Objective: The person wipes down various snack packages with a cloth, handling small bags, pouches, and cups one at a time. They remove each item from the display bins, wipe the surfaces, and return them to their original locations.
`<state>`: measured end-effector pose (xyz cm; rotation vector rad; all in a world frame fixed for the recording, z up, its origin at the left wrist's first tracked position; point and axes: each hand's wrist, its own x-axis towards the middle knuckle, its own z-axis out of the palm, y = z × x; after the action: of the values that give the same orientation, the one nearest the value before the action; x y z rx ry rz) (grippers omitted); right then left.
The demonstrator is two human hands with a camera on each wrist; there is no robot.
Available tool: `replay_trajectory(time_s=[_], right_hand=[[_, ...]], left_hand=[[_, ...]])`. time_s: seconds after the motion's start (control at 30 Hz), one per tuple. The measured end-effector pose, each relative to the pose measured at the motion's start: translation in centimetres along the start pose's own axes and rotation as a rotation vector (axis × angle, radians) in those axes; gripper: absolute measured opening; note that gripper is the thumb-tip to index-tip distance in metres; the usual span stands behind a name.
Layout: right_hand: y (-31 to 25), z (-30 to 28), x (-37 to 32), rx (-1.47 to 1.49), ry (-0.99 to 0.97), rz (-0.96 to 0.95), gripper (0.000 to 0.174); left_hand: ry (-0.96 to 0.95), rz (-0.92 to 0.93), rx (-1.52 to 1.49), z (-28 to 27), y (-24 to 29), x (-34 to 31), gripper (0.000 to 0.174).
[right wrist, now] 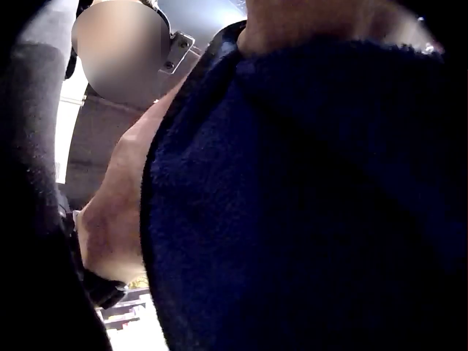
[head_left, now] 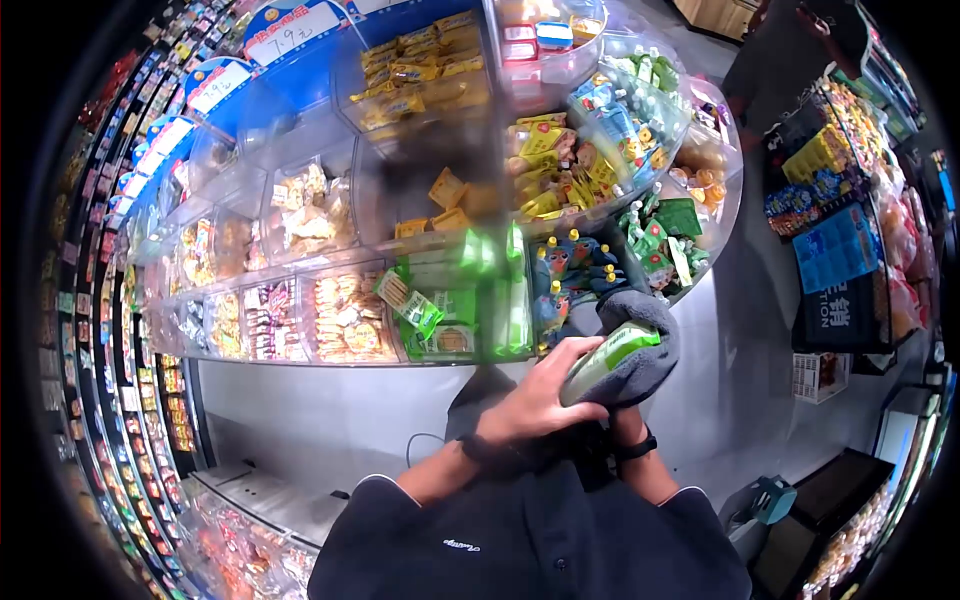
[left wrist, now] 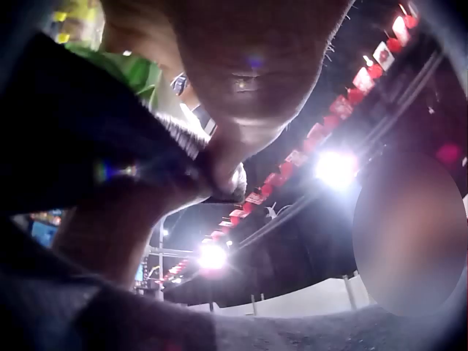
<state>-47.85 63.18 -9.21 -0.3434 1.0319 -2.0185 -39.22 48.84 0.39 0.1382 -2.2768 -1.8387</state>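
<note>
Holding, item one: your left hand (head_left: 530, 402) gripped a green-and-white packet (head_left: 600, 368), its thumb along the lower side and its other fingers curled over the far side. Item two: a thick grey cloth (head_left: 640, 345), bunched and cupped against the packet's other end. Item three: your right hand (head_left: 628, 423), mostly covered by that cloth; whether its fingers were spread, pressed together or pinching the cloth, you could not tell from either the head or the wrist view.

Placement: the packet lay between your left hand and the cloth, in front of your chest, near the front edge of the display bin (head_left: 290, 362). Reasons, as judged: the grip from the side seemed to leave the upper face uncovered, and the cloth seemed to back the packet and steady its far end. The clear dividers likely kept each kind of goods apart.

Appearance of the packet: longish and slim, held at a slant; pale along most of its length, bright green towards the cloth end; wrapper smooth, with a slight shine; small printing, too fine to read.

Neighbouring stock: green packs (head_left: 448, 338) in a front compartment, with a loose pack (head_left: 410, 300) tilted on top; blue pouches (head_left: 556, 262) with yellow caps, just beyond your hands; green pouches (head_left: 655, 235) in the rounded end section. Also noted: a black wristband (head_left: 636, 448) on your right wrist.
</note>
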Motion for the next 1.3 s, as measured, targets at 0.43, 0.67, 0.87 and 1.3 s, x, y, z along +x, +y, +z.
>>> replay_trajectory(time_s=[0.43,0.67,0.87,1.3], right_hand=[[-3.3,2.9,5.1,-0.369,0.183,-0.371,0.028],[-2.3,2.5,5.8,-0.469,0.244,-0.375,0.031],[-3.1,1.0,4.4,-0.163,0.378,-0.242,0.028],[-2.7,2.9,1.7,-0.363,0.558,-0.209,0.051]], left_hand=[[-0.149,-0.143,-0.255,-3.3,-2.3,-0.2,0.064],[-0.104,-0.226,-0.412,-9.1,-4.6,-2.7,0.06],[0.142,-0.43,0.208,-19.6,-8.7,-4.9,0.038],[0.062,-0.146,0.589,-27.1,-19.7,-2.0,0.041]])
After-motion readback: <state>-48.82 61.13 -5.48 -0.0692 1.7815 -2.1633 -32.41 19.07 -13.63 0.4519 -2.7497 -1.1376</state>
